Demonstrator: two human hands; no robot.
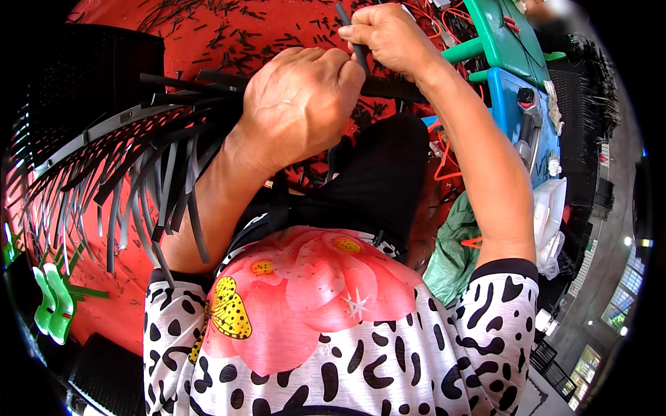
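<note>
My left hand [298,104] is closed in a fist over a dark woven piece, its fingertips hidden underneath. Long flat black strips [170,166] fan out to the left of that hand, many loose ends hanging down. Between the thumb and fingers of my right hand [388,38] is a short black strip [359,54], pinched and standing nearly upright; its lower end meets the left thumb. A dark bar [392,89] of the piece shows to the right of my left fist, below the right hand.
Black cut-offs lie scattered over the red floor [270,21]. Green spring clamps [55,301] are at the left. To the right stand a green stool [510,41] and a blue stool [505,90] bearing a metal hand tool [531,125]; red cords and green cloth [451,249] lie nearby.
</note>
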